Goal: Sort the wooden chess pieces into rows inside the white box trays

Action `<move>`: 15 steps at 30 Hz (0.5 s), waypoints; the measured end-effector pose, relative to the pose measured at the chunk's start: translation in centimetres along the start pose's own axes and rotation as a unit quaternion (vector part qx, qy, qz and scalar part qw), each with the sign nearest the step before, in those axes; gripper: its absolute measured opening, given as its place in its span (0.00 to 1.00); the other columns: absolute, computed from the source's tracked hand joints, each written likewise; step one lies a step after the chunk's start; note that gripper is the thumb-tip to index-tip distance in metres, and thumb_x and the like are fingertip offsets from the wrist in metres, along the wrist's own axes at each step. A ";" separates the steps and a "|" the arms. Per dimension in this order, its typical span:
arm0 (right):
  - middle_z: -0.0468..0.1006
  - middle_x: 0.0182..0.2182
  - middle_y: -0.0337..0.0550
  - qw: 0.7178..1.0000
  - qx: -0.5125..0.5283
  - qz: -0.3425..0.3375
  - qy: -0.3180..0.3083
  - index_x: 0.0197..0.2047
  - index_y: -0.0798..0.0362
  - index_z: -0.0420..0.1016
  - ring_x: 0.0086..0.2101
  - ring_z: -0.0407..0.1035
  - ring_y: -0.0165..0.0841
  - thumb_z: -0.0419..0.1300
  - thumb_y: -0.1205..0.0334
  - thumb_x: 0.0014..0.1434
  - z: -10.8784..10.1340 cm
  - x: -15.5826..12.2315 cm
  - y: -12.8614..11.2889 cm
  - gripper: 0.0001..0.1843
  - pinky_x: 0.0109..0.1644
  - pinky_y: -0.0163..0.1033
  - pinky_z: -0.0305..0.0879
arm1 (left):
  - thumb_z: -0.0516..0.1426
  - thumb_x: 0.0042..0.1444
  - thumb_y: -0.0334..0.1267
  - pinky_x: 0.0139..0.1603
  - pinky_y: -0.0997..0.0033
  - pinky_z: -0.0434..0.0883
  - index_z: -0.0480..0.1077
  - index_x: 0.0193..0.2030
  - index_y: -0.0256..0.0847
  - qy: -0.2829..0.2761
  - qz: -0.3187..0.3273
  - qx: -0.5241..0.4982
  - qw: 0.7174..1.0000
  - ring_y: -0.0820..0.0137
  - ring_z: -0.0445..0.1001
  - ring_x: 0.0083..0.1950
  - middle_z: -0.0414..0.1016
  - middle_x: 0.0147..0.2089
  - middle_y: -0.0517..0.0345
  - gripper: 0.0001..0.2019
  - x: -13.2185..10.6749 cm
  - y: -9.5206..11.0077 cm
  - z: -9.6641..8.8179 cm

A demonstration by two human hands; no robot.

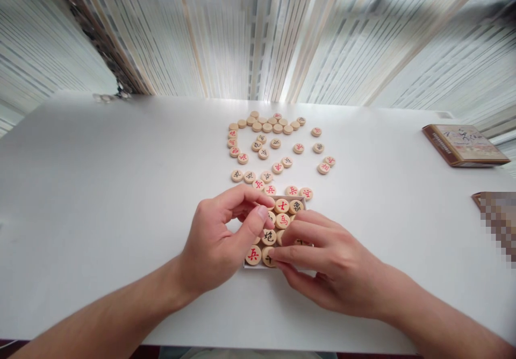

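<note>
A shallow white box point(253, 267) at the front of the table holds rows of round wooden Chinese chess pieces with red or black characters. Low in the box, the fingertips of my right hand point(332, 259) pinch a black-marked chess piece point(267, 257), beside a red-marked piece point(253, 255). My left hand point(221, 235) curls over the box's left side, thumb close to the index finger. Whatever its fingertips hold, if anything, is hidden. Both hands cover parts of the box and some pieces.
Loose Chinese chess pieces point(263, 153) lie scattered beyond the box, several of them blank side up in a touching row point(267, 127). A brown printed box point(467, 144) lies at the right, with another partly blurred brown item point(489, 216) nearer. Striped string curtains point(258, 36) hang behind the white table point(121, 198).
</note>
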State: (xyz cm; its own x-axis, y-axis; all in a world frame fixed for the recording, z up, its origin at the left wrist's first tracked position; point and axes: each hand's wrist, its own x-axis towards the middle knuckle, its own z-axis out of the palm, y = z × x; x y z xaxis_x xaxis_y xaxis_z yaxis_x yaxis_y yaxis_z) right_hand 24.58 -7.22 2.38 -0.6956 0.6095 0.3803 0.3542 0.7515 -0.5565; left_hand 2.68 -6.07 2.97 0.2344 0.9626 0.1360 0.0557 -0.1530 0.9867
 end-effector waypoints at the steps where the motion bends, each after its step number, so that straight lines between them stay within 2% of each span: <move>1: 0.78 0.32 0.46 1.000 0.003 0.002 0.012 0.42 0.56 0.84 0.31 0.64 0.36 0.63 0.74 0.66 -0.1 0.0 0.0 0.08 0.36 0.43 0.64 | 0.59 0.70 0.31 0.37 0.75 0.79 0.78 0.44 0.39 0.002 0.001 0.001 1.000 0.71 0.83 0.35 0.83 0.34 0.59 0.05 0.0 0.0 0.0; 7: 0.79 0.30 0.46 0.998 0.009 0.002 0.067 0.42 0.57 0.82 0.30 0.65 0.35 0.63 0.76 0.66 -0.5 0.3 0.2 0.08 0.35 0.42 0.63 | 0.59 0.69 0.31 0.35 0.76 0.79 0.78 0.42 0.40 0.013 0.003 0.013 1.000 0.72 0.83 0.34 0.83 0.34 0.60 0.06 0.1 0.2 -0.1; 15: 0.78 0.27 0.44 0.995 0.006 -0.002 0.097 0.41 0.58 0.82 0.28 0.63 0.35 0.62 0.75 0.66 -0.2 0.6 0.1 0.07 0.33 0.43 0.61 | 0.59 0.70 0.32 0.35 0.77 0.79 0.78 0.42 0.41 0.030 0.009 0.043 0.999 0.74 0.82 0.33 0.84 0.33 0.61 0.06 0.4 -0.2 -0.6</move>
State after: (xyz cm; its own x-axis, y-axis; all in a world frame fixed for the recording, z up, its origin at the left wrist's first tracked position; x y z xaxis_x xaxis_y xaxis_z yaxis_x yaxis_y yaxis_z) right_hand 24.33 -6.74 2.63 -0.5628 0.6452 0.5167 0.3434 0.7511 -0.5638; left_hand 2.14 -5.55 2.91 0.1775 0.9708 0.1616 0.1361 -0.1868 0.9729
